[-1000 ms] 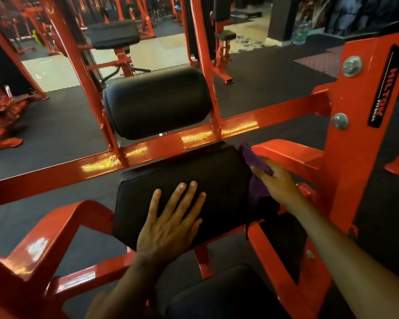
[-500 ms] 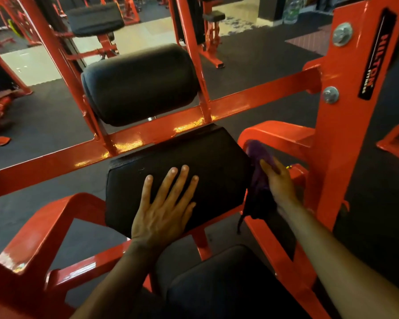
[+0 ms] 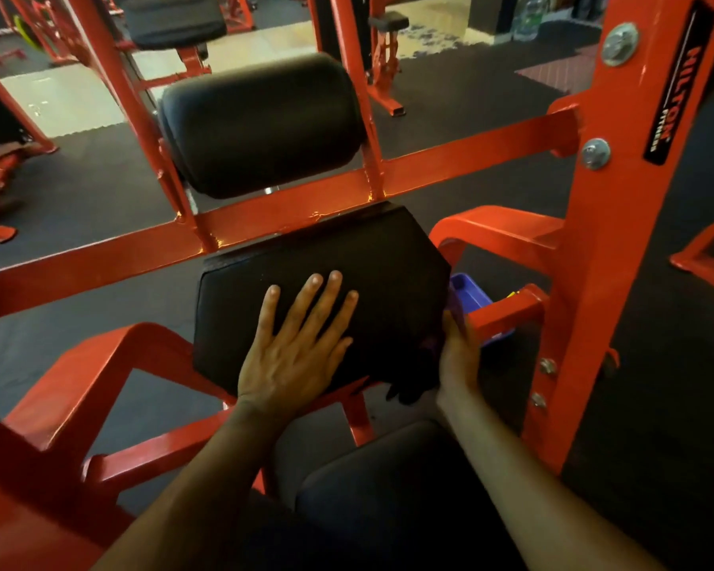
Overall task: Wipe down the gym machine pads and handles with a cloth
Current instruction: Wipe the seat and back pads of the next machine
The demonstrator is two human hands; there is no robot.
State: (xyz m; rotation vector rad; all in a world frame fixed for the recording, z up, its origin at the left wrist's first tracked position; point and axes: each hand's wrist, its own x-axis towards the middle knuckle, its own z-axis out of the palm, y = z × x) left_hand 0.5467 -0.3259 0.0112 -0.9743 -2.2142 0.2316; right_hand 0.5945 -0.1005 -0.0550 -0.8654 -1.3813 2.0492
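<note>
1. The flat black pad (image 3: 347, 278) runs with its long axis left to right, its top tilted toward the camera, mounted just below the red crossbar (image 3: 100, 257).
2. The left hand (image 3: 293, 352) lies flat on the pad's near edge, fingers straight and spread.
3. The right hand (image 3: 456, 356) presses a purple cloth (image 3: 454, 304) against the pad's right edge; its grip is hidden.
4. Right of that edge, a red bracket (image 3: 508, 311) stands close.
5. The black roller pad (image 3: 264, 125) sits above the crossbar.

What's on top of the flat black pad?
The left hand lies flat on the flat black padded cushion, fingers spread. At its right edge, the right hand presses a purple cloth against the side. The pad under the palm is hidden.
</note>
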